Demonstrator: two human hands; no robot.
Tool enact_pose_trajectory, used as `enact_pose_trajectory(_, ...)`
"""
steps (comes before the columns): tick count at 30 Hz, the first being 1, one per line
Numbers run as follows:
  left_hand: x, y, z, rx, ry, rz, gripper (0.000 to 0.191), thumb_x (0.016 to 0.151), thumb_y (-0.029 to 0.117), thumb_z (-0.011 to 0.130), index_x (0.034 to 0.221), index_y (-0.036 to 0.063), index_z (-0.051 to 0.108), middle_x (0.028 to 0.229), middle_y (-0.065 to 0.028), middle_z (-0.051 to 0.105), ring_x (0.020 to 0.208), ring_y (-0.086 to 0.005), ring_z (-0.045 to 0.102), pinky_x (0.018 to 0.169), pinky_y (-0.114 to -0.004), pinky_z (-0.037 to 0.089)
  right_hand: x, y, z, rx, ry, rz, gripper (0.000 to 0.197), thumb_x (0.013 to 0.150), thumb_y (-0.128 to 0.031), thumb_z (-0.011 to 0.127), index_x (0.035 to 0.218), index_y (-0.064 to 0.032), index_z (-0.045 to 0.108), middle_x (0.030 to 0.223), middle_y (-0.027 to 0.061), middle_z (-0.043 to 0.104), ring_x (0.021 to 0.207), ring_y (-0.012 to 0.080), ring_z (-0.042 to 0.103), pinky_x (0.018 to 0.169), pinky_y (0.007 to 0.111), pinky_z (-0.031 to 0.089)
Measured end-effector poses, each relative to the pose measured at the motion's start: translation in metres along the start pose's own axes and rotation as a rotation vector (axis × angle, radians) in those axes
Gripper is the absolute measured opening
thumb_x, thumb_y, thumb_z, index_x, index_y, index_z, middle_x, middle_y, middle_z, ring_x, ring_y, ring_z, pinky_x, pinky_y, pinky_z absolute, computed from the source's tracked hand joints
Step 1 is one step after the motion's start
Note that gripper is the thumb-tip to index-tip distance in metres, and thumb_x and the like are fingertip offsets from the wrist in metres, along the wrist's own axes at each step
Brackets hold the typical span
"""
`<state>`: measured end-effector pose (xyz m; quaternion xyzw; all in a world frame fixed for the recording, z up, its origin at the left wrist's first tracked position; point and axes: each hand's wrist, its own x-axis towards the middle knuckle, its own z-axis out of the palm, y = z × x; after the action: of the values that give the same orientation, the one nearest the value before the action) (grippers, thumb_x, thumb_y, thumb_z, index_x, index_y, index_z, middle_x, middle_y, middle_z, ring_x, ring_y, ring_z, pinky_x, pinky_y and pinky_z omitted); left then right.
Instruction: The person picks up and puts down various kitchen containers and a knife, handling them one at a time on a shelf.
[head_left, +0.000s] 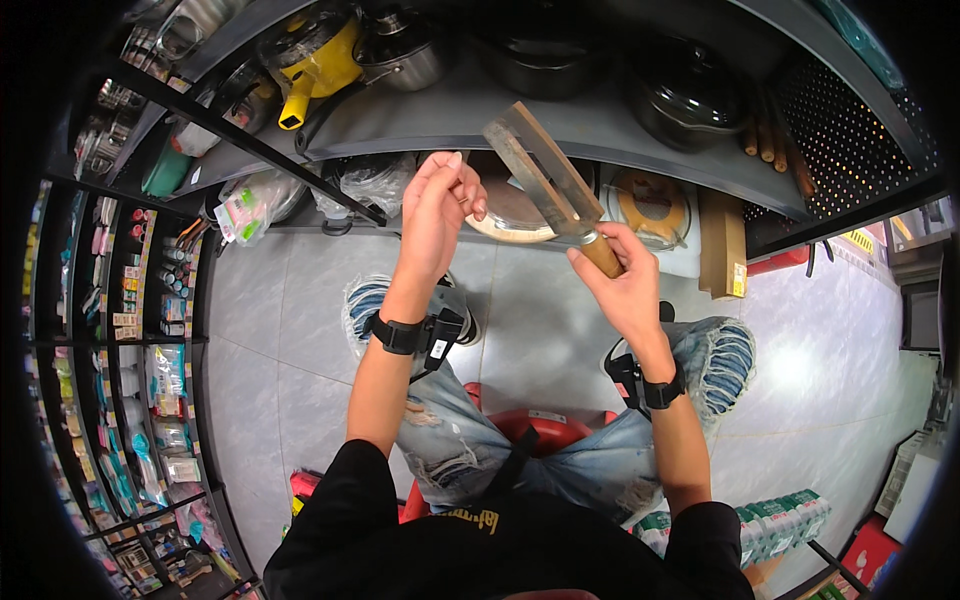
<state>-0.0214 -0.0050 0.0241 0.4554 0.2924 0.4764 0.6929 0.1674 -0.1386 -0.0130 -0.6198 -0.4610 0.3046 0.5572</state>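
Observation:
My right hand (626, 274) grips the wooden handle of a flat, two-pronged metal tool (551, 180), its exact kind unclear. The long metal strips point up and to the left, towards the shelf, with a gap between them. My left hand (442, 199) is raised to the left of the tool, apart from it. Its fingers are curled, with thumb and forefinger together; a tiny thin thing seems to show at the fingers, too small to name. Beyond both hands, a round pan or lid (517, 225) lies on the bottom shelf, partly behind the tool.
A dark metal shelf (465, 127) crosses the front, bearing a yellow pot (322, 60), a steel saucepan (409, 67) and a black lidded pot (686, 97). A cardboard box (720, 247) stands below right. Shelving with packaged goods lines the left. A red stool (544, 431) is beneath me.

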Motion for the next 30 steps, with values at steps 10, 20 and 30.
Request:
enact_pose_trajectory(10, 0.001, 0.003, 0.001, -0.193, -0.132, -0.129, 0.047, 0.105, 0.034, 0.037, 0.064, 0.0147, 0.026, 0.055, 0.0052, 0.021, 0.048, -0.0078, 0.017, 0.046, -0.026, 0.018, 0.000, -0.001, 0.001, 0.084, -0.007, 0.056, 0.032, 0.082, -0.011, 0.074, 0.106, 0.0022, 0.057, 0.081, 0.0046, 0.066, 0.075, 0.0064, 0.057, 0.066, 0.023, 0.047)
enact_pose_trajectory(20, 0.005, -0.002, 0.014, -0.143, -0.134, -0.154, 0.042, 0.105, 0.037, 0.034, 0.071, 0.0135, 0.034, 0.054, 0.0052, 0.023, 0.047, -0.0071, 0.019, 0.045, -0.026, 0.018, -0.001, -0.012, 0.004, 0.410, -0.142, 0.215, 0.032, 0.088, -0.014, 0.071, 0.112, 0.0018, 0.056, 0.083, 0.0008, 0.061, 0.071, 0.0052, 0.056, 0.062, 0.022, 0.047)
enact_pose_trajectory(30, 0.002, -0.020, 0.032, 0.147, -0.171, -0.027, 0.041, 0.101, 0.025, 0.054, 0.065, 0.0126, 0.039, 0.057, 0.0096, 0.034, 0.050, -0.0002, 0.026, 0.045, -0.022, 0.020, -0.008, -0.009, 0.008, 0.411, -0.174, 0.231, 0.032, 0.089, -0.014, 0.069, 0.114, 0.0029, 0.058, 0.082, -0.0002, 0.060, 0.069, 0.0054, 0.055, 0.061, 0.021, 0.046)
